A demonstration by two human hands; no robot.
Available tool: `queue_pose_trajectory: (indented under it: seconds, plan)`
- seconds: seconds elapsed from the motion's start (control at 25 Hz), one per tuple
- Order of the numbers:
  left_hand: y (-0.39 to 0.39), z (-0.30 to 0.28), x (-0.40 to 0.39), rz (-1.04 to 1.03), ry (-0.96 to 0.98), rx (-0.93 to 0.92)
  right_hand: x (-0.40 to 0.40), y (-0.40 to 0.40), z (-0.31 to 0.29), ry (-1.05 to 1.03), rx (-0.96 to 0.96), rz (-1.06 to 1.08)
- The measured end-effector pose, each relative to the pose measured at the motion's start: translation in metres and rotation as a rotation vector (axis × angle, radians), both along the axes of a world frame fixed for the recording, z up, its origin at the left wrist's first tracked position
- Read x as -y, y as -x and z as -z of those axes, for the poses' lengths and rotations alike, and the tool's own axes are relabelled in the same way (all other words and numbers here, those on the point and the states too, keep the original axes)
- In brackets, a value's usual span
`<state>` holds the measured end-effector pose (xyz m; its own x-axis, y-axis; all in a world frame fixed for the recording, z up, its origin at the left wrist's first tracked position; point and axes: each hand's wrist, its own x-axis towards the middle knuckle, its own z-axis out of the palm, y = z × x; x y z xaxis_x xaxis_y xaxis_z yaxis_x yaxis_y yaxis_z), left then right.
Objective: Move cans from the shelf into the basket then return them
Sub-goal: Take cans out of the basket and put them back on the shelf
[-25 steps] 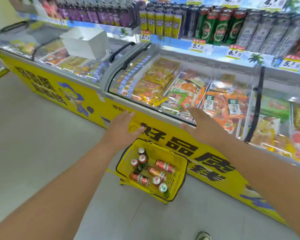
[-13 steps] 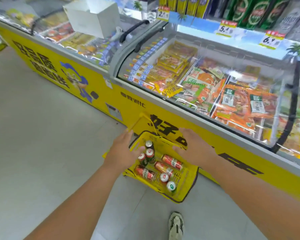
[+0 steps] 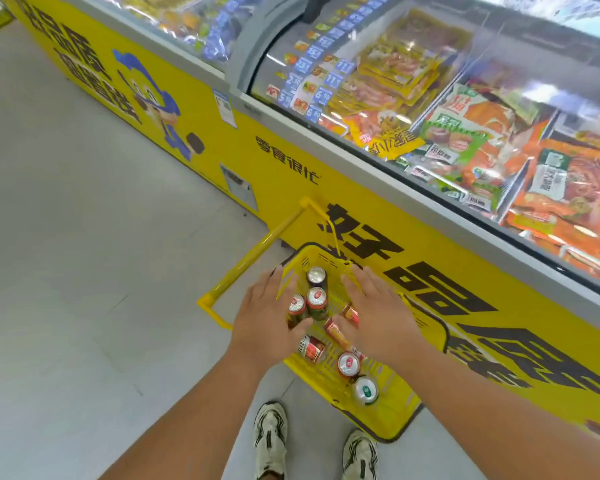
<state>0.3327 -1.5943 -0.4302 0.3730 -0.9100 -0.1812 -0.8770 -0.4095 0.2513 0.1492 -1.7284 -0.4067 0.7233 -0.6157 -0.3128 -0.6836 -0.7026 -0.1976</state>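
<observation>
Reaching down, left hand (image 3: 264,317) and right hand (image 3: 378,317) hover spread, grasping nothing, over the basket (image 3: 400,415); upright cans (image 3: 316,302) stand between them, nearer the left.

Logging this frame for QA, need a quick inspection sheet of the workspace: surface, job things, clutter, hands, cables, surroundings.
Surface: grey tiled floor; the basket stands on it.
Job's things: yellow shopping basket against the freezer, long handle tilted out; about eight cans inside, some upright, some lying.
Clutter: nothing seen.
Hands: left hand and right hand over the basket, fingers spread, gripping nothing.
Cables: nothing seen.
Surroundings: yellow chest freezer with glass lid, packaged food inside; person's sneakers below.
</observation>
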Motion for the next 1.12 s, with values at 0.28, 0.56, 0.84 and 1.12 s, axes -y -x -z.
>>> queue_pose_trajectory:
  seconds: [0.28,0.56,0.84,1.12]
  plan:
    - [0.0,0.127,0.006,-0.001,-0.062,-0.053,0.006,-0.022,0.125,-0.012,-0.017,0.048]
    - [0.0,0.222,0.023,-0.138,-0.066,-0.15,0.009,-0.038,0.226,0.008,0.014,0.107]
    - [-0.004,0.264,0.047,-0.39,-0.021,-0.412,0.021,-0.058,0.274,-0.137,0.036,0.2]
    - [-0.003,0.296,0.059,-0.752,0.146,-0.716,0.023,-0.064,0.316,-0.354,0.346,0.377]
